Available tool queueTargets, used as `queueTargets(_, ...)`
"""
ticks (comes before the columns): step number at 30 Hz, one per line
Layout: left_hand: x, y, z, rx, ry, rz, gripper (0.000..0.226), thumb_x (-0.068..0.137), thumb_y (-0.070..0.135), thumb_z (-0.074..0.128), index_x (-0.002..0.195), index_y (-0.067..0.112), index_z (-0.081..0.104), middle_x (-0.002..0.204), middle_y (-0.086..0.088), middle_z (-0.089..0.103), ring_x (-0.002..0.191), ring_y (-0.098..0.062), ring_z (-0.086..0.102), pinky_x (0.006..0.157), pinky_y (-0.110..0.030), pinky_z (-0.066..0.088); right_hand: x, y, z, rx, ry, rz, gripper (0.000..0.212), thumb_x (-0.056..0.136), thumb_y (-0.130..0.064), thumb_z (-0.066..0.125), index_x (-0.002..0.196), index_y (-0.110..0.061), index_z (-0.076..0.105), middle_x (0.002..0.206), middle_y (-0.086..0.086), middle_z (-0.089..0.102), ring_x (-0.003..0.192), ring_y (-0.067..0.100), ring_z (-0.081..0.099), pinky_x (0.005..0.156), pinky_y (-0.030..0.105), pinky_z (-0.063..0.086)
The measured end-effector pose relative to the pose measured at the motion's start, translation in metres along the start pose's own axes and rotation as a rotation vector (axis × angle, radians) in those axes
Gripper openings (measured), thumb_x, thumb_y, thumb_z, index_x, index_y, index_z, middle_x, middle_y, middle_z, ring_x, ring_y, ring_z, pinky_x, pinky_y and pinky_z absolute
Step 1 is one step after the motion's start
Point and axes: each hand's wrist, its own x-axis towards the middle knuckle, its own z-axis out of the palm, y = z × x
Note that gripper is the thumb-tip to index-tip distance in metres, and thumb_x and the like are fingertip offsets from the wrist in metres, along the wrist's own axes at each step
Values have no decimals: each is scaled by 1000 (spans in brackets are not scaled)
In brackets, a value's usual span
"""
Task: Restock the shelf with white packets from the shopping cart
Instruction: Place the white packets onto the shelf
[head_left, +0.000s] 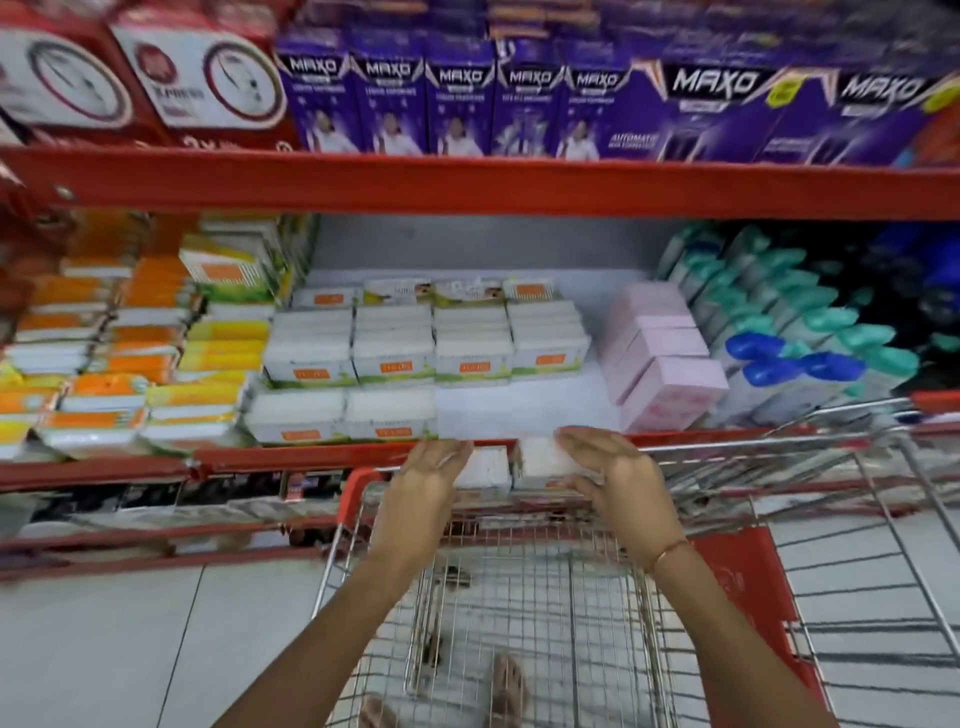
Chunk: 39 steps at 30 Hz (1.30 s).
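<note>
Both hands, the left hand (428, 470) and right hand (605, 467), are pressing flat against the sides of two blocky white packets (514, 467), holding them between the palms over the wire-mesh shopping cart (524, 597), just below the shelf (322, 457) and its red metal lip. Glossy purple boxes (467, 98) above are showing "MAXO" in white letters.

bare shelf floor (519, 410) ahead, white packets (343, 415) left, pink boxes (670, 387) right

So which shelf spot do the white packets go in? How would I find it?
Find the middle red shelf, under the purple boxes. On the board below, white packets sit in the centre, with pink boxes to their right. The bare white patch in front, between them, is the only gap without stock.
</note>
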Motion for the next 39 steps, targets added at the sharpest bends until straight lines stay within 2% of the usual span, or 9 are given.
queueTargets(3,24,9,-8,-76,59,-28,64,64,-16,74,124,3,60,121,-17,65,115,-36,57,97,-45,49,25,6,-7,-9,20,-20,52,67,-5,81,116,-11,66,118,6,68,112,22,60,101,36,47)
queueTargets(7,53,18,2,-119,66,-98,71,73,-24,58,135,7,49,137,-15,52,131,-31,42,107,-41,42,53,18,-10,-28,-1,27,52,73,-5,77,122,-12,62,126,6,63,121,23,53,107,31,38)
queueTargets(16,97,35,16,-125,35,-90,68,81,-21,51,140,10,42,147,-11,39,132,-20,40,104,-27,44,81,58,1,-21,-39,131,58,68,-6,80,123,-14,61,127,5,63,121,20,54,109,25,32)
queueTargets(23,96,19,39,-3,11,-68,66,86,-6,59,144,14,35,151,-8,35,138,-19,32,112,-24,29,82,66,12,0,-65,119,57,73,-8,77,126,-14,58,132,6,59,125,19,51,111,29,34)
queueTargets(29,77,10,31,303,-119,89,57,104,33,26,150,9,2,159,-5,-4,146,-19,-7,121,-36,-5,70,46,16,-269,-221,78,55,97,-23,48,146,-12,25,156,4,19,145,18,15,120,35,9)
queueTargets(32,49,-4,17,138,32,93,56,102,40,19,149,10,12,157,-2,4,146,-17,1,119,-29,-6,57,12,23,-143,-109,73,48,97,-20,47,142,-11,34,155,5,22,141,21,28,118,36,18)
queueTargets(35,16,-16,-8,-320,236,-201,48,102,32,38,147,17,29,149,4,32,139,-15,31,114,-24,22,52,-39,34,110,70,181,34,94,-18,54,127,-12,57,138,6,54,99,22,68,102,35,47)
queueTargets(37,-3,-18,-24,-585,434,-551,47,99,31,44,142,13,40,119,-12,65,108,-27,62,92,-28,48,51,-72,50,306,158,311,25,91,-14,58,114,-9,66,114,10,70,82,21,71,88,33,56)
queueTargets(39,-5,-27,-45,-894,609,-960,45,98,29,47,135,3,47,120,-21,63,112,-36,59,93,-37,47,53,-104,65,587,180,523,18,89,-10,60,102,-5,71,98,15,75,80,23,71,87,35,57)
